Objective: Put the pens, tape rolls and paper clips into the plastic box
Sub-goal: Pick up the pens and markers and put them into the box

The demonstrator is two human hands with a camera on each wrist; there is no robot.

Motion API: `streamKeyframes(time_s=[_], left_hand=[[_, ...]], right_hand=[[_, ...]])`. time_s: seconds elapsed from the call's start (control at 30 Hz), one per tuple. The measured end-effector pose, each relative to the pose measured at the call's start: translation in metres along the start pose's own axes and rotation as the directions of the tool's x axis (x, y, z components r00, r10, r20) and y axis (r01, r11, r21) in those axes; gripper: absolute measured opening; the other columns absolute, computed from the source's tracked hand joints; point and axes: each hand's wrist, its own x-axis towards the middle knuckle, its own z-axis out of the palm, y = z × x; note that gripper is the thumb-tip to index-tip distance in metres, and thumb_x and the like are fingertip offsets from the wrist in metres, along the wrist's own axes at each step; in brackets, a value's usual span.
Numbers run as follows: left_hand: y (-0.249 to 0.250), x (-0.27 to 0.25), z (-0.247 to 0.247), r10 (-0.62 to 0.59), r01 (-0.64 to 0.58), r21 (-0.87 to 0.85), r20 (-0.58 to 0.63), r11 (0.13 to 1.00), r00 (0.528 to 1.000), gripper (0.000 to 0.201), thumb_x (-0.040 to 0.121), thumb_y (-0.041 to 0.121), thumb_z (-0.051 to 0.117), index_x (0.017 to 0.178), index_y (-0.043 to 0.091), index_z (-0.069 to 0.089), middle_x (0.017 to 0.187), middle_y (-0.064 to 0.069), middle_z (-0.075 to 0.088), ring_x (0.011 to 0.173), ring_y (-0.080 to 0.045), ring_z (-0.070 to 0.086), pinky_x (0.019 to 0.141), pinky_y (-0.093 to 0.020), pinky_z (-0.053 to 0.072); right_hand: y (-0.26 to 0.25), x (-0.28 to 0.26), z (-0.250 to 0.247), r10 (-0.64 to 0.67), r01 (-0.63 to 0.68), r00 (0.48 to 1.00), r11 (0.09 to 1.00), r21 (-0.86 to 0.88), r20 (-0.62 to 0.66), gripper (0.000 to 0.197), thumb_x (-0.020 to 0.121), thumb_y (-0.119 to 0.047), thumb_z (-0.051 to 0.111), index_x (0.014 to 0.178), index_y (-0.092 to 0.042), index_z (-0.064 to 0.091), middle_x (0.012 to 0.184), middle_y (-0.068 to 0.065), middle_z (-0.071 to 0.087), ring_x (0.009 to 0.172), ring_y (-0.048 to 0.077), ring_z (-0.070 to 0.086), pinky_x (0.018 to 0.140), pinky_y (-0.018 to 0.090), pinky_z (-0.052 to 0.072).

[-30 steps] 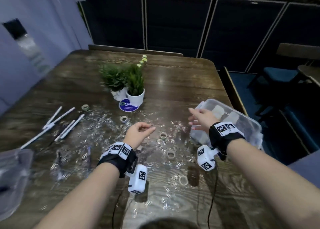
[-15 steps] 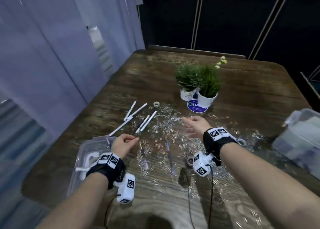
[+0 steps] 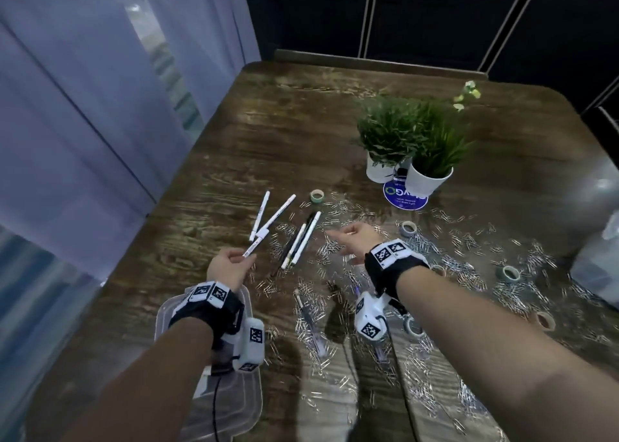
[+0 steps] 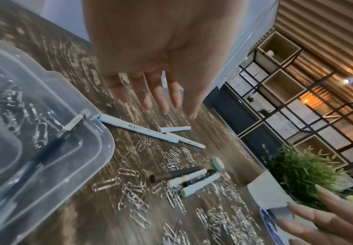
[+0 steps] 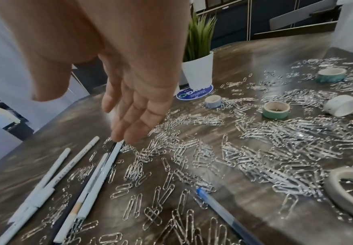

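Several white pens (image 3: 274, 220) and a dark one lie at the table's left among scattered paper clips (image 3: 469, 274). My left hand (image 3: 243, 260) hovers at the near end of one white pen (image 4: 137, 130); in the left wrist view its fingers hang straight and hold nothing. My right hand (image 3: 335, 234) reaches left, open, with its fingertips (image 5: 127, 134) just over the far end of a white pen (image 5: 100, 172). Tape rolls (image 3: 408, 230) dot the clips. The clear plastic box (image 3: 596, 264) is at the right edge, and a blue pen (image 5: 219, 205) lies under my right wrist.
A clear plastic lid (image 4: 45, 132) lies under my left wrist near the table's front left corner. Two potted plants (image 3: 432, 160) stand on a blue round sticker (image 3: 405, 195) mid-table. Curtains hang along the left. More tape rolls (image 5: 276, 109) sit to the right.
My view has swung left, away from the plastic box. Both hands have moved left from the box side to the pens; the right hand has let go of the box.
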Motion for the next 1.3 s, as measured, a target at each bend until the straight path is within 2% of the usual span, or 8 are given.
streamKeyframes(time_s=[0.13,0.27,0.4,0.57,0.8,0.93,1.13,1.3], left_hand=[[-0.009,0.039,0.005,-0.030,0.030,0.045,-0.002,0.999,1.000,0.034,0.081,0.028,0.075,0.107,0.010,0.064,0.107,-0.007,0.068,0.086,-0.018,0.059,0.076,-0.025,0.043],[-0.021,0.068,0.019,-0.061,0.057,0.109,0.031,0.992,0.998,0.037,0.080,0.026,0.076,0.110,0.009,0.064,0.110,-0.009,0.068,0.093,-0.020,0.061,0.077,-0.026,0.044],[-0.025,0.082,0.027,-0.068,0.054,0.227,0.054,0.972,0.996,0.036,0.081,0.026,0.074,0.111,0.008,0.064,0.109,-0.007,0.067,0.100,-0.023,0.062,0.083,-0.028,0.043],[-0.028,0.095,0.033,-0.131,0.092,0.297,0.114,0.950,0.985,0.032,0.080,0.025,0.075,0.105,0.009,0.065,0.094,-0.003,0.066,0.083,-0.018,0.058,0.073,-0.025,0.042],[-0.031,0.108,0.036,-0.123,0.038,0.400,0.188,0.916,0.974,0.019,0.086,0.028,0.068,0.098,0.013,0.068,0.093,-0.001,0.067,0.079,-0.015,0.057,0.070,-0.025,0.042],[-0.020,0.112,0.037,-0.017,-0.012,0.298,0.092,0.955,0.996,0.023,0.091,0.023,0.062,0.105,0.006,0.064,0.090,-0.003,0.060,0.080,-0.015,0.053,0.070,-0.025,0.038],[-0.005,0.126,0.054,0.037,-0.027,0.176,-0.050,0.984,0.998,0.025,0.088,0.024,0.066,0.105,0.005,0.061,0.092,-0.002,0.062,0.081,-0.015,0.054,0.071,-0.027,0.039],[-0.002,0.145,0.071,-0.017,0.021,0.194,-0.021,0.981,1.000,0.044,0.083,0.030,0.071,0.119,0.008,0.057,0.091,-0.002,0.064,0.095,-0.026,0.062,0.082,-0.037,0.050]], right_hand=[[0.010,0.030,0.030,0.025,-0.025,1.000,0.999,-0.027,0.014,0.044,0.077,-0.048,0.076,0.101,-0.013,0.064,0.100,0.002,0.067,0.089,0.024,0.069,0.082,0.044,0.058],[0.021,0.065,0.060,0.030,-0.025,0.999,0.991,-0.130,0.037,0.047,0.077,-0.052,0.075,0.101,-0.013,0.064,0.086,0.000,0.066,0.068,0.013,0.060,0.059,0.027,0.050],[0.023,0.086,0.082,0.051,-0.047,0.999,0.968,-0.247,0.010,0.049,0.081,-0.051,0.072,0.100,-0.008,0.058,0.085,0.004,0.063,0.083,0.023,0.063,0.077,0.037,0.055],[0.022,0.104,0.102,0.107,-0.111,0.994,0.936,-0.334,-0.029,0.053,0.077,-0.062,0.069,0.080,-0.019,0.039,0.062,-0.001,0.042,0.050,0.011,0.040,0.036,0.020,0.027],[0.022,0.112,0.116,0.132,-0.141,0.990,0.924,-0.356,-0.051,0.078,0.075,-0.048,0.078,0.124,-0.005,0.036,0.115,0.012,0.058,0.102,0.029,0.061,0.080,0.038,0.055],[0.022,0.115,0.110,0.143,-0.133,0.990,0.910,-0.392,-0.004,0.072,0.080,-0.042,0.076,0.127,-0.004,0.036,0.110,0.011,0.061,0.092,0.024,0.062,0.072,0.034,0.053],[0.024,0.119,0.096,0.120,-0.111,0.993,0.879,-0.463,-0.009,0.055,0.083,-0.032,0.076,0.121,-0.002,0.049,0.105,0.010,0.068,0.094,0.025,0.065,0.059,0.025,0.042],[0.026,0.125,0.082,0.145,-0.119,0.989,0.840,-0.528,0.008,0.029,0.084,-0.027,0.074,0.073,-0.010,0.054,0.071,0.003,0.056,0.065,0.018,0.056,0.054,0.025,0.040]])
